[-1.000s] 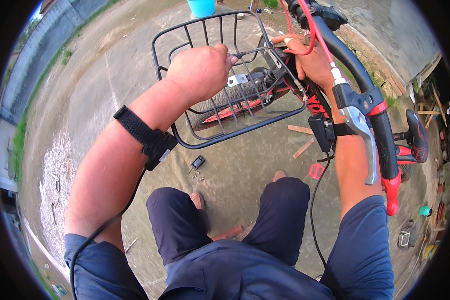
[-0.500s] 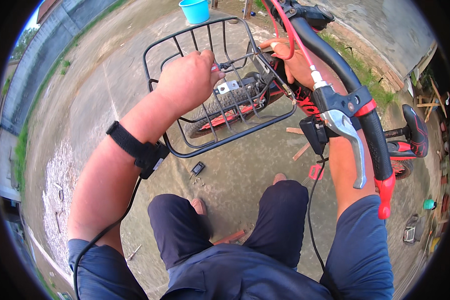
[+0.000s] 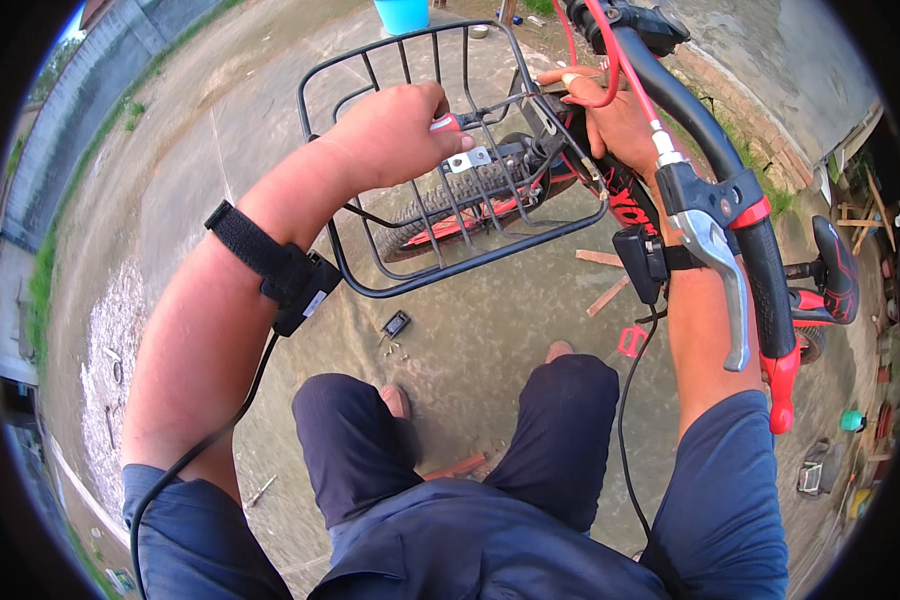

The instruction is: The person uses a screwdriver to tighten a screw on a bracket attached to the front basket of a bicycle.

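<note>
My left hand (image 3: 395, 135) is closed around a red-handled tool (image 3: 448, 124) inside the wire basket (image 3: 370, 255), pressing toward a small metal bracket (image 3: 475, 158) at the basket's far-right wall. My right hand (image 3: 615, 120) grips the bicycle frame just behind that wall, beneath the handlebar (image 3: 705, 150), fingers curled shut.

Blue bucket (image 3: 402, 14) — top cut off
</note>
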Action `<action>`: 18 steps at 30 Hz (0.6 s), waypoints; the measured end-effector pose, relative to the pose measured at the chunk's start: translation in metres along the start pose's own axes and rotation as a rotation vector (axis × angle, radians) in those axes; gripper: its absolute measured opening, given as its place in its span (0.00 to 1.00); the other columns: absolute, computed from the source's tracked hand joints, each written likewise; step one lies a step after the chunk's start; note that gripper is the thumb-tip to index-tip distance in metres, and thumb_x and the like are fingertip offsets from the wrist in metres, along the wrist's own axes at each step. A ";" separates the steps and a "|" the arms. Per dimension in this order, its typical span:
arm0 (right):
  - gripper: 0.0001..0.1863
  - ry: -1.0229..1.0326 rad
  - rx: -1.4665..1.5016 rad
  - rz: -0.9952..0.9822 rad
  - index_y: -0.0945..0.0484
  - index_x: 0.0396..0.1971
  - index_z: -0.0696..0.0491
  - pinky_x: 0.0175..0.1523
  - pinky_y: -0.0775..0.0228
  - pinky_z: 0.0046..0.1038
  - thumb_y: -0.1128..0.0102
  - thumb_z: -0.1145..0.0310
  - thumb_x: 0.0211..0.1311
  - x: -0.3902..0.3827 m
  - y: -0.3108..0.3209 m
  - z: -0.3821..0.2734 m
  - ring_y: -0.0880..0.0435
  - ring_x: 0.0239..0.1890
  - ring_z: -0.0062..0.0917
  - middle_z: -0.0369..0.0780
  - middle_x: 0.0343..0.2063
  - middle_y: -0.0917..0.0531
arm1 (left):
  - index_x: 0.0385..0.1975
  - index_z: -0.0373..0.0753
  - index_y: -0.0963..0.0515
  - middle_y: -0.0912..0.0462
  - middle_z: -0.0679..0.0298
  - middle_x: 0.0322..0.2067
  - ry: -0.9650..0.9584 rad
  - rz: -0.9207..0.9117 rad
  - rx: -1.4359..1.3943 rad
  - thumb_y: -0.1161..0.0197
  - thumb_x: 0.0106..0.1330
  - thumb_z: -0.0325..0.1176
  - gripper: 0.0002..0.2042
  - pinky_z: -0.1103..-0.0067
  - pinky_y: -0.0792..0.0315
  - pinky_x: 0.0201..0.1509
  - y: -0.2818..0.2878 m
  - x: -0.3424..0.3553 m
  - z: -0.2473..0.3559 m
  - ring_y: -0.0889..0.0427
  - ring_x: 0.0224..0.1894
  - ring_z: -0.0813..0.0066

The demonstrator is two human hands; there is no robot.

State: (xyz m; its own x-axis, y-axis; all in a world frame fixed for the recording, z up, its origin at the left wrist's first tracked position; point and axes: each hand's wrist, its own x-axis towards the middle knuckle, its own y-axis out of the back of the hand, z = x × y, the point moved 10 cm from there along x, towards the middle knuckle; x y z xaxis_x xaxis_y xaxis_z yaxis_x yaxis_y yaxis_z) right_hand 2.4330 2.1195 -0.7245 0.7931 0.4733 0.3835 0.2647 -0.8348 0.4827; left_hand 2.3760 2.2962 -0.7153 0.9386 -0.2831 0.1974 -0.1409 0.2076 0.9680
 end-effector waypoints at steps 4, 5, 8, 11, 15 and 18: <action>0.23 -0.047 -0.003 0.017 0.16 0.49 0.49 0.49 0.30 0.21 0.55 0.51 0.72 0.005 0.009 0.021 0.35 0.09 0.15 0.31 0.03 0.38 | 0.36 0.36 0.24 0.17 0.51 0.33 -0.022 0.109 0.194 0.42 0.69 0.44 0.15 0.61 0.24 0.41 0.003 -0.003 0.010 0.17 0.38 0.49; 0.23 -0.065 -0.025 0.031 0.16 0.49 0.48 0.44 0.32 0.21 0.55 0.50 0.72 0.002 0.007 0.017 0.35 0.09 0.14 0.31 0.03 0.37 | 0.36 0.36 0.24 0.17 0.52 0.33 -0.007 0.131 0.228 0.43 0.69 0.44 0.15 0.61 0.24 0.41 0.004 -0.005 0.011 0.17 0.38 0.50; 0.23 -0.122 -0.068 0.059 0.16 0.49 0.46 0.31 0.38 0.19 0.55 0.49 0.71 -0.004 0.003 0.005 0.36 0.09 0.14 0.31 0.04 0.37 | 0.34 0.37 0.24 0.17 0.52 0.33 0.019 0.165 0.271 0.46 0.71 0.44 0.14 0.60 0.24 0.39 0.006 -0.008 0.011 0.18 0.36 0.49; 0.23 -0.190 -0.061 0.063 0.17 0.50 0.44 0.25 0.44 0.20 0.56 0.48 0.71 -0.009 0.002 -0.001 0.36 0.09 0.13 0.30 0.04 0.36 | 0.37 0.35 0.22 0.16 0.53 0.31 0.034 0.077 0.206 0.45 0.71 0.45 0.16 0.65 0.22 0.35 0.001 -0.007 0.009 0.15 0.31 0.57; 0.23 -0.209 -0.081 0.039 0.17 0.52 0.42 0.20 0.49 0.20 0.57 0.47 0.72 -0.008 0.001 -0.001 0.37 0.10 0.12 0.30 0.05 0.36 | 0.41 0.35 0.22 0.19 0.62 0.26 0.343 -0.322 -0.433 0.48 0.73 0.48 0.19 0.75 0.25 0.30 -0.027 -0.007 -0.014 0.19 0.25 0.73; 0.23 -0.189 -0.076 0.052 0.17 0.51 0.43 0.20 0.49 0.20 0.57 0.47 0.72 -0.009 0.002 -0.001 0.37 0.09 0.12 0.30 0.05 0.36 | 0.42 0.31 0.23 0.18 0.58 0.30 0.297 -0.265 -0.474 0.41 0.69 0.47 0.20 0.75 0.24 0.34 -0.020 -0.008 -0.009 0.18 0.29 0.72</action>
State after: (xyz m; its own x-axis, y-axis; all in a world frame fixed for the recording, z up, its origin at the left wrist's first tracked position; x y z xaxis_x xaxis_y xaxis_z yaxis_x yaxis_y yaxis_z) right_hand 2.4262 2.1139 -0.7266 0.8952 0.3627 0.2588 0.1838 -0.8297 0.5270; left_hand 2.3745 2.3029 -0.7378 0.9798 -0.1235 -0.1575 0.2000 0.5784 0.7908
